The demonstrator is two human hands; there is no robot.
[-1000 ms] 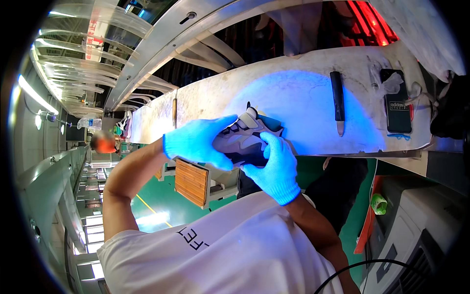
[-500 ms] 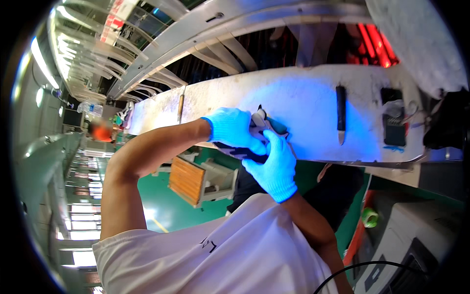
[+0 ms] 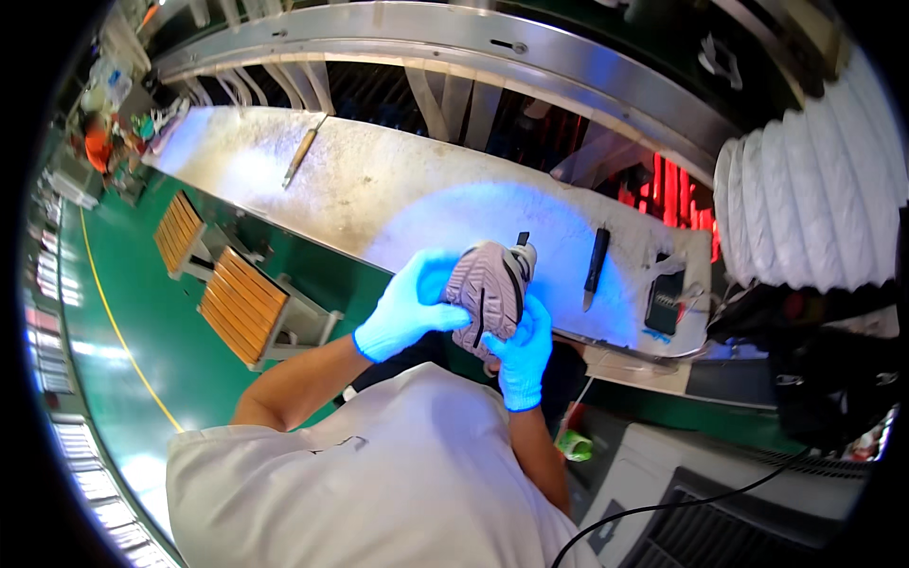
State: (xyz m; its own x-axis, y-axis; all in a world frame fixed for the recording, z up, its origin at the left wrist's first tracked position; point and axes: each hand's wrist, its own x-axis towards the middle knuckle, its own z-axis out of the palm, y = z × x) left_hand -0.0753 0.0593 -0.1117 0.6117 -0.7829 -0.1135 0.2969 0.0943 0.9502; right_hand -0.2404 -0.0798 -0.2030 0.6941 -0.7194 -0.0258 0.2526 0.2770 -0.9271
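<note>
Between my gloved hands is a shoe [image 3: 485,289], lifted off the near edge of the pale bench [image 3: 379,180]. Its greyish-pink ridged sole faces up toward me, and most of the upper is hidden underneath. My left hand [image 3: 409,310] grips the left side, thumb laid over the sole. On the lower right my right hand [image 3: 525,355] holds the sole's edge with fingers and thumb. A knife with a black handle [image 3: 598,260] lies on the bench to the right of the shoe.
A wooden-handled tool [image 3: 301,159] lies farther left on the bench. At right are a dark phone-like device [image 3: 665,301] and a white corrugated hose [image 3: 805,199]. A metal rail [image 3: 426,38] runs behind, with red-lit rods beneath. Slatted wooden seats [image 3: 241,308] stand left; a person in orange [image 3: 98,147] is far off.
The shoe has been turned so its sole now faces up. Both hands have shifted their hold, the left now at its left side. My view has swung, showing more floor.
</note>
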